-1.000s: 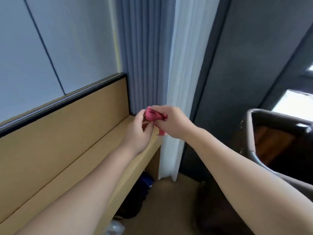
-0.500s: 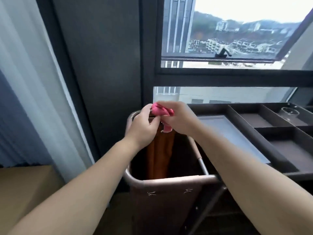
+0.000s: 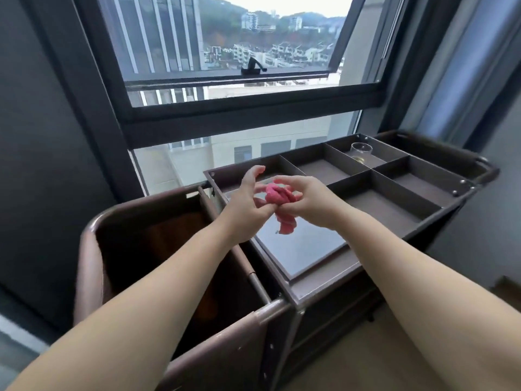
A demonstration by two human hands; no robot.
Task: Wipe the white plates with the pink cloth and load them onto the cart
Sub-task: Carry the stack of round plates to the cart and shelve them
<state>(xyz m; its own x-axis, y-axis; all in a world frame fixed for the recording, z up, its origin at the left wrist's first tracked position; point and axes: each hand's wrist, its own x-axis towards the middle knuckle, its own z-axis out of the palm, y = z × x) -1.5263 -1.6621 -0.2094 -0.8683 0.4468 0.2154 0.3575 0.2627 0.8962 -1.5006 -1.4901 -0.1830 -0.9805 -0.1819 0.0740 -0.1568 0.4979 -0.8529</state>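
Observation:
A bunched pink cloth (image 3: 277, 194) is held in front of me, above the brown cart (image 3: 318, 289). My right hand (image 3: 306, 200) grips the cloth from the right, fingers curled round it, and a tail of cloth hangs below. My left hand (image 3: 248, 204) touches the cloth from the left with its lower fingers, while the index finger and thumb stand spread above. No white plates are in view.
The cart top has a glossy flat panel (image 3: 304, 249) and several divided compartments; a clear glass (image 3: 361, 151) sits in the far one. A brown bag bin (image 3: 93, 249) hangs at the cart's left end. A window is behind, curtains at right.
My view has swung right from the wooden bench and curtain to the cart under the window. Both hands stay on the pink cloth; my left fingers have spread apart.

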